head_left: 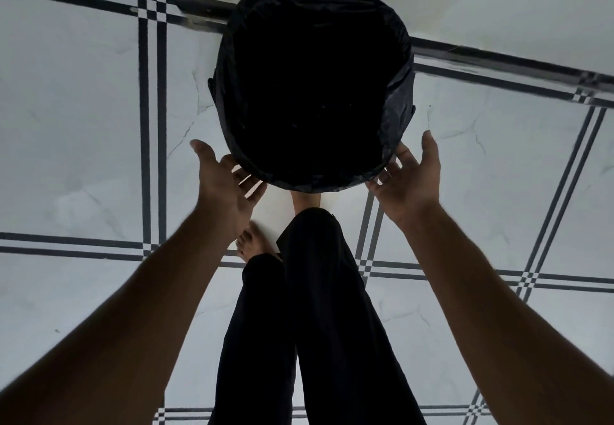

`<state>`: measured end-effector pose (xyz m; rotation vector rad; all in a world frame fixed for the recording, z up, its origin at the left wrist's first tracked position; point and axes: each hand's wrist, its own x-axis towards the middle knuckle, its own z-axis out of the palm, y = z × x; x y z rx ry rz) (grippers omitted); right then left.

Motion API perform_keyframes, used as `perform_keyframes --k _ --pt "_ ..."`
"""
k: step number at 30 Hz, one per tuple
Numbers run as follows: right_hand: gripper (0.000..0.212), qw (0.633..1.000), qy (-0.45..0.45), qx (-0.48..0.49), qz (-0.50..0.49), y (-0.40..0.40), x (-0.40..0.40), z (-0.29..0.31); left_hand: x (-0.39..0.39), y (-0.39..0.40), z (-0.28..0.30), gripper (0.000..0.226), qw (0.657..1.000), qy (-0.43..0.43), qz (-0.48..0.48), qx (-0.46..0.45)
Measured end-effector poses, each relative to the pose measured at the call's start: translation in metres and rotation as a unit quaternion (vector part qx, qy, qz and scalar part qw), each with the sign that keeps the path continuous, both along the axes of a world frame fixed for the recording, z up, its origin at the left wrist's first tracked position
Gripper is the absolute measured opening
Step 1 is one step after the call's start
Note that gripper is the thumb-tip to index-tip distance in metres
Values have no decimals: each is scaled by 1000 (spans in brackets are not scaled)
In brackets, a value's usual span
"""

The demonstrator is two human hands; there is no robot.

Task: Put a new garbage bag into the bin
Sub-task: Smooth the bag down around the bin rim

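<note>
The upright bin (312, 85), mouth up, wears the garbage bag (397, 92); left hand (226, 182) and right hand (410, 177) spread empty.

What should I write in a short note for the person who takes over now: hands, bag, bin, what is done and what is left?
Left hand: open, palm up, at the near-left edge of the bin, holding nothing.
Right hand: open, at the near-right edge, holding nothing.
The bin stands on the tiled floor, just ahead of the person's feet.
Done: the black garbage bag lines the bin, with its edge folded over the rim all round, as far as the view shows.
Left: probably only a check that the fold sits tight. The inside is too dark to tell how far down the bag reaches.
</note>
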<state>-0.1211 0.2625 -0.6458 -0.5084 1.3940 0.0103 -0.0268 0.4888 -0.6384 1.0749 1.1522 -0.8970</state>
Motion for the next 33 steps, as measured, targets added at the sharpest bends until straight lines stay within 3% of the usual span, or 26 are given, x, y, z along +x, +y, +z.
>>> perform_keyframes --k 7,14,19,21,23,25,28,30,31,33 --pt "44 998 -8 22 -63 7 -7 0 -4 -2 1 86 997 0 71 -36" --pt "51 999 39 -1 12 11 -6 -1 -7 -6 -1 83 997 1 72 -31" --pt "47 999 49 -5 14 21 -9 4 -6 0 -4 82 998 21 58 -31" --pt "36 987 120 -91 56 21 -1 5 0 3 -3 72 999 8 47 14" --pt "27 947 198 -235 89 19 11 10 8 6 -3 62 996 -18 18 86" --pt "28 906 187 -359 124 11 27 15 23 7 -3 53 988 -54 -3 142" --pt "33 876 104 -402 244 -3 56 15 49 5 -7 27 957 -185 -62 213" --pt "28 870 89 -379 301 -15 76 7 64 -2 -10 15 898 -303 -165 272" --pt "24 872 90 -367 311 -23 85 3 72 -8 -12 13 868 -344 -218 285" --pt "11 883 81 -345 309 -37 98 -5 88 -22 -15 31 833 -384 -300 261"
